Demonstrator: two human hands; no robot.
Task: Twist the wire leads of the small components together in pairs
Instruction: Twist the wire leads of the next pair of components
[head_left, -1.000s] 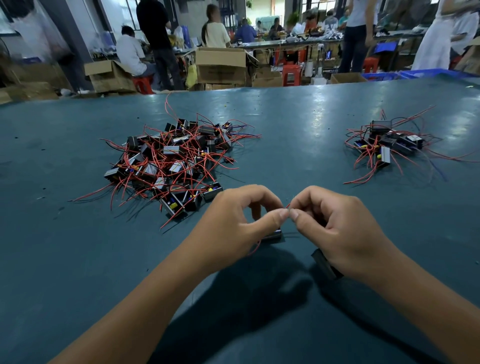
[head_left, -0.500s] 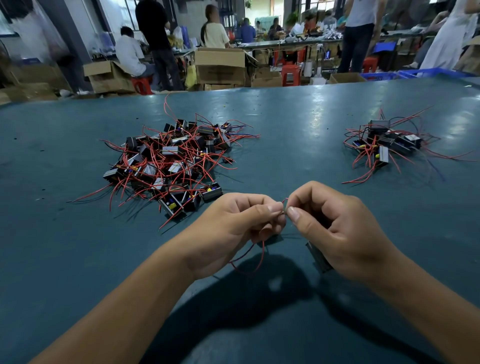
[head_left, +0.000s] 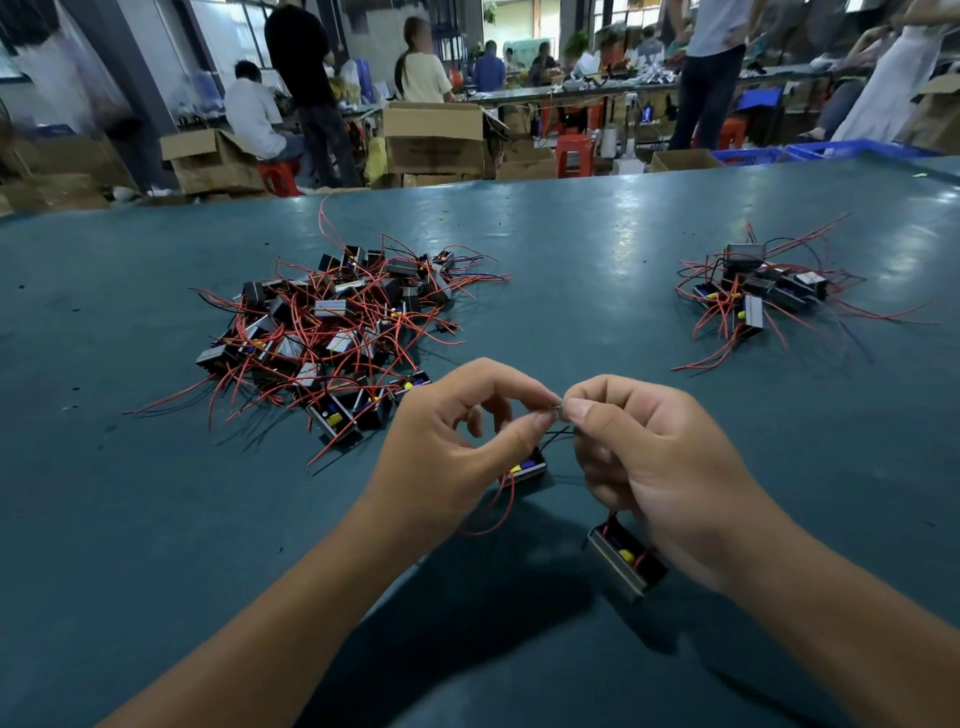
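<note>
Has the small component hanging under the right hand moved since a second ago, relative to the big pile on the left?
Cannot tell. The component sits at about the same spot under the right hand; any slight shift against the pile could be head-camera motion.

- Left hand and right hand pinch bare wire ends together between fingertips above the teal table.
- Two small boxed parts hang below: one under the left hand, another under the right.
- Big tangled pile far left; smaller pile far right.

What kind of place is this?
Probably a small electronics assembly workshop: piles of wired components on a long table, cardboard boxes behind, and other workers at benches.
</note>
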